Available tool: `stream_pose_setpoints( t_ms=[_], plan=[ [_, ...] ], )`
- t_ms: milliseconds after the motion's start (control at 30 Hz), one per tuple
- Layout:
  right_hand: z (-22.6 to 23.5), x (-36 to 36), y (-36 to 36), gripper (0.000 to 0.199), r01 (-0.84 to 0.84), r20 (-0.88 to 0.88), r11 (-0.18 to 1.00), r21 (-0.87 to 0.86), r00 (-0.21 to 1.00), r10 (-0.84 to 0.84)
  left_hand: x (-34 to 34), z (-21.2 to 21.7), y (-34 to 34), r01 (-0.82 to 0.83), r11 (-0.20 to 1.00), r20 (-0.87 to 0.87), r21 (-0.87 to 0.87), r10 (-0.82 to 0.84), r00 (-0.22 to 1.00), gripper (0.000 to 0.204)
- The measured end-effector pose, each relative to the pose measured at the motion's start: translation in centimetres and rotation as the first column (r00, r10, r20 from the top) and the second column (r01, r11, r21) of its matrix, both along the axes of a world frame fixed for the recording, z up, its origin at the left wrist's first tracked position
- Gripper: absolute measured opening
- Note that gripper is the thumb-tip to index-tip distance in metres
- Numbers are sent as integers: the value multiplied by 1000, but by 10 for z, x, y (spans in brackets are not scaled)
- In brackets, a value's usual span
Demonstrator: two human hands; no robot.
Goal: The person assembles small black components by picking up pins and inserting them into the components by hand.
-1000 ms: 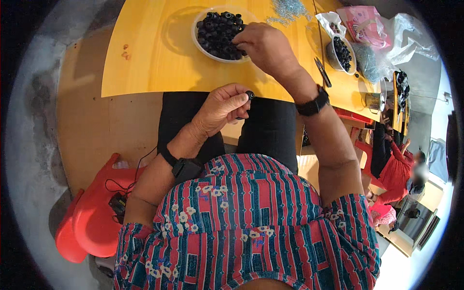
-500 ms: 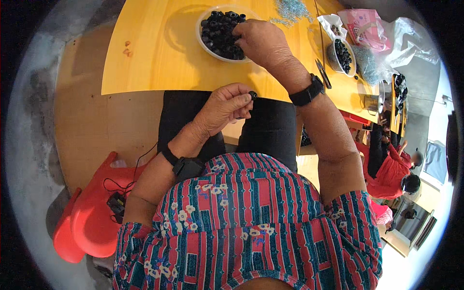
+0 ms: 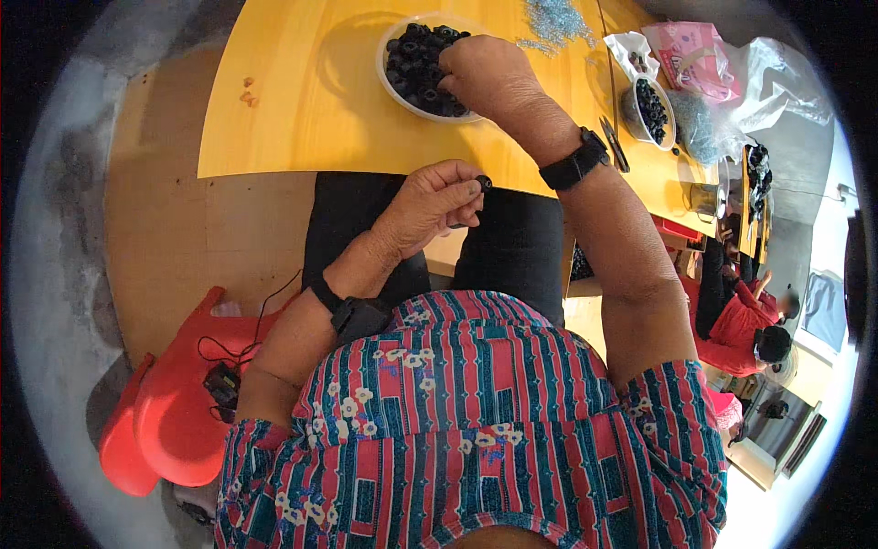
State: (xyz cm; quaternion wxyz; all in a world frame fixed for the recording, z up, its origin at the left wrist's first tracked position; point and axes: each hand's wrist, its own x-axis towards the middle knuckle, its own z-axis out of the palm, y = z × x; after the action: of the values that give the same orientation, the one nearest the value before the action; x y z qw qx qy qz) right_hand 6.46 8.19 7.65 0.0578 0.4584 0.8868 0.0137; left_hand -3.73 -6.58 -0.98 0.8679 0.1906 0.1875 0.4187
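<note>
My left hand (image 3: 437, 203) is closed in a pinch just off the table's near edge. Between its thumb and forefinger sits a small black round part (image 3: 485, 184) with a hole in its end. Over the right side of a clear round plastic tub (image 3: 382, 79) is my right hand (image 3: 494, 78), its fingers curled down among many similar black parts (image 3: 416, 62). The back of that hand hides its fingertips, so what they hold cannot be made out.
On the yellow table (image 3: 283, 119), a second tub (image 3: 651, 112) of black parts stands at right beside metal tweezers or snips (image 3: 614, 145). Clear beads or fittings (image 3: 553, 26) lie farther back, near a pink bag (image 3: 693, 59). Red chairs (image 3: 183, 421) stand at left; a person in red (image 3: 736, 325) sits at right.
Both hands keep nearly the same places, the left still pinching its black part and the right still in the tub. The view has shifted slightly.
</note>
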Motion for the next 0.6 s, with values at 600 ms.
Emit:
stream_pose_setpoints(
  t_ms=[600],
  plan=[
    [13,55,-59,13,-172,-869,867,-469,266,-417,-6,-2,4,-55,998,-177,31,60,982,14]
  ],
)
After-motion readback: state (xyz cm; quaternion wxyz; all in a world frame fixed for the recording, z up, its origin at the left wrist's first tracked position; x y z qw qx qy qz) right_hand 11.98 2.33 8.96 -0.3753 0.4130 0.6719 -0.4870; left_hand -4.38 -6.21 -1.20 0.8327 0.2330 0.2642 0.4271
